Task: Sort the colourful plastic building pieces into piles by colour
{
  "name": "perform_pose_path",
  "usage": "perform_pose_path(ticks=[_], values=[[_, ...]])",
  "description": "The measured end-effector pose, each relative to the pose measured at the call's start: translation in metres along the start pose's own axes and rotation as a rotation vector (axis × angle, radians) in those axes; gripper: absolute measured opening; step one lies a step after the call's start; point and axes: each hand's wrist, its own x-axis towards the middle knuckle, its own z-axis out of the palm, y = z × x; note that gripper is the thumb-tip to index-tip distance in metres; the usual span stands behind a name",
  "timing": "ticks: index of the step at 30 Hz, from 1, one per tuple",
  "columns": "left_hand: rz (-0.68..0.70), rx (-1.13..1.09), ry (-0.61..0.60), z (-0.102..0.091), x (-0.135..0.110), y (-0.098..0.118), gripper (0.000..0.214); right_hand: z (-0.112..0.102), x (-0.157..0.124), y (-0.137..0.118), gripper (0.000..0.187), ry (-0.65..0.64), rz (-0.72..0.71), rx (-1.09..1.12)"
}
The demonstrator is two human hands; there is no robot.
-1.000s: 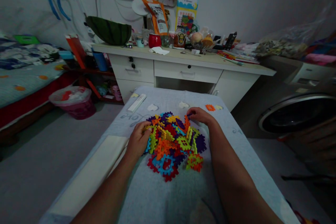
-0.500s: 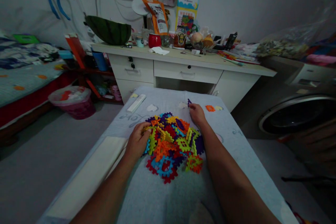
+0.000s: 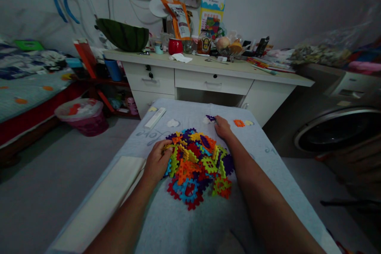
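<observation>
A heap of toothed plastic building pieces (image 3: pixel 187 170) in red, orange, yellow, green, blue and purple lies on the cloth-covered table (image 3: pixel 217 226). At the heap's left edge, my left hand (image 3: pixel 157 158) is closed, with a yellow piece (image 3: pixel 166 149) showing between thumb and finger. Beyond the heap, my right hand (image 3: pixel 222 127) pinches the right edge of a purple toothed piece (image 3: pixel 210 118), which is close to flat at the cloth. Whether it touches the cloth is hard to tell. To the right of that hand lies a single orange toothed piece (image 3: pixel 239 123).
A white strip-shaped object (image 3: pixel 155 118) lies at the table's far left, and a long pale panel (image 3: pixel 101 202) along its left side. Past the table stands a white desk (image 3: pixel 190 75) with a watermelon half (image 3: pixel 122 35) and jars. A washing machine (image 3: pixel 339 119) is at right.
The purple piece has tipped from upright to nearly flat, now reaching left of my right fingertips. My left hand has stayed at the heap's edge.
</observation>
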Motion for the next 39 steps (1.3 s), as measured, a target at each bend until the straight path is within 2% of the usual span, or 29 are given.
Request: perform_pose_path(ticks=[5,9,12,16,19,22,27,35,37,39], values=[[0.01,0.017,0.004,0.0,0.0,-0.001,0.032,-0.006,0.004,-0.004,0.038,0.0,0.057,-0.063],[0.01,0.018,-0.004,0.0,0.001,-0.002,0.031,-0.009,-0.001,0.0,0.025,0.035,-0.009,0.031],[0.006,0.025,-0.008,-0.001,0.0,-0.001,0.031,-0.009,-0.003,0.002,0.023,0.072,-0.061,0.193],[-0.004,0.029,-0.014,-0.002,-0.001,0.002,0.032,-0.006,0.0,0.002,0.027,0.136,0.054,0.333],[-0.005,0.031,-0.013,-0.002,-0.001,0.003,0.033,-0.005,0.004,0.002,0.027,0.157,0.069,0.316],[-0.011,0.023,-0.016,-0.002,-0.001,0.002,0.033,-0.009,0.003,0.003,0.025,0.097,-0.021,0.181],[-0.033,0.004,-0.03,0.0,-0.002,-0.002,0.035,-0.017,-0.002,0.005,0.034,-0.073,-0.154,0.03],[-0.026,0.009,-0.018,-0.001,-0.002,0.002,0.034,-0.015,-0.008,-0.001,0.049,-0.118,-0.15,-0.031],[-0.013,0.015,-0.014,-0.001,-0.002,0.002,0.034,-0.022,-0.009,-0.007,0.047,-0.122,-0.154,-0.021],[-0.003,0.017,-0.014,-0.001,-0.001,0.002,0.033,-0.034,-0.01,-0.016,0.038,-0.144,-0.172,0.026]])
